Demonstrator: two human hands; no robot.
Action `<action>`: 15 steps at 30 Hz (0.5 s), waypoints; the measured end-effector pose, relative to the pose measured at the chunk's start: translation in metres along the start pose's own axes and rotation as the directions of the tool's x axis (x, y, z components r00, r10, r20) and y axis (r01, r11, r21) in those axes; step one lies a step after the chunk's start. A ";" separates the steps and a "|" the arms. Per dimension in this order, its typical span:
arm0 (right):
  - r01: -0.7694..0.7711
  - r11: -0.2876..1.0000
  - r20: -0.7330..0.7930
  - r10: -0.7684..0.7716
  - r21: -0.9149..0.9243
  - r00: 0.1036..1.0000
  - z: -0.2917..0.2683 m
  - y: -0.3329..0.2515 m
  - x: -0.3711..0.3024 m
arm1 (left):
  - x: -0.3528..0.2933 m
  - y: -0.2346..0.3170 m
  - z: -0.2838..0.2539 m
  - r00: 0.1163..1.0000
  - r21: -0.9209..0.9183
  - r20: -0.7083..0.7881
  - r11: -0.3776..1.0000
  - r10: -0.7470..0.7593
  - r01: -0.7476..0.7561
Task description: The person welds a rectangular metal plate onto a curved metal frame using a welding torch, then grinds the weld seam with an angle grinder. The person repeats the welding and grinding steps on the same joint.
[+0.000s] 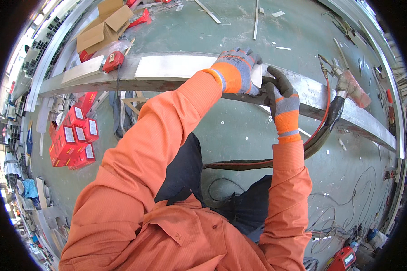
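My left hand, in a grey knit glove with an orange cuff, lies on top of the long aluminium frame rail, fingers curled and pressed over a small pale sheet piece at the rail's near edge. My right hand, in the same kind of glove with dark fingertips, sits just beside it, thumb and fingers closed on that same spot from the near side (what exactly they pinch is hidden between the two gloves). The rail runs away from my grip on both sides. Further along it past my right hand rests a welding torch, its black hose looping back under my right forearm. Well past my left hand a red tape measure lies on the rail, with red boxes on the green floor below it.
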State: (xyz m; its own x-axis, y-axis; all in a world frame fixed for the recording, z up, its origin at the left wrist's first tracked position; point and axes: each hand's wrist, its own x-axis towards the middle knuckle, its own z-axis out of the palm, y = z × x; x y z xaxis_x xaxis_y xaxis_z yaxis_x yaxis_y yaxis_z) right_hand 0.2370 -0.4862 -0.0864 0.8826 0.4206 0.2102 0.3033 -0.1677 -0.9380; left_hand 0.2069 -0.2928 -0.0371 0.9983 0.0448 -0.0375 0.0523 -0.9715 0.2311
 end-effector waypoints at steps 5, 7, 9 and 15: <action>-0.168 0.973 0.067 0.159 0.157 0.985 -0.001 -0.014 -0.013 | 0.002 0.001 0.000 0.999 0.064 0.043 0.998 -0.012 0.009; -0.181 0.968 0.074 0.170 0.173 0.983 -0.002 -0.015 -0.018 | 0.002 0.002 0.002 0.999 0.070 0.041 0.997 -0.021 0.018; -0.171 0.972 0.083 0.159 0.159 0.984 -0.002 -0.014 -0.020 | 0.002 0.002 0.002 1.000 0.060 0.023 0.998 -0.019 0.018; -0.136 0.982 0.081 0.126 0.129 0.989 0.003 -0.020 -0.034 | 0.005 0.003 -0.003 0.995 0.089 0.099 0.996 -0.018 0.010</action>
State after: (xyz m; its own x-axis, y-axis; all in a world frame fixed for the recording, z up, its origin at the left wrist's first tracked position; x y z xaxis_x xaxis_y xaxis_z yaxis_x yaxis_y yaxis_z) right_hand 0.2000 -0.4948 -0.0753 0.8815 0.4674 0.0675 0.1319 -0.1065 -0.9855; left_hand 0.2124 -0.2952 -0.0341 0.9896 0.0394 -0.1381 0.0594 -0.9879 0.1434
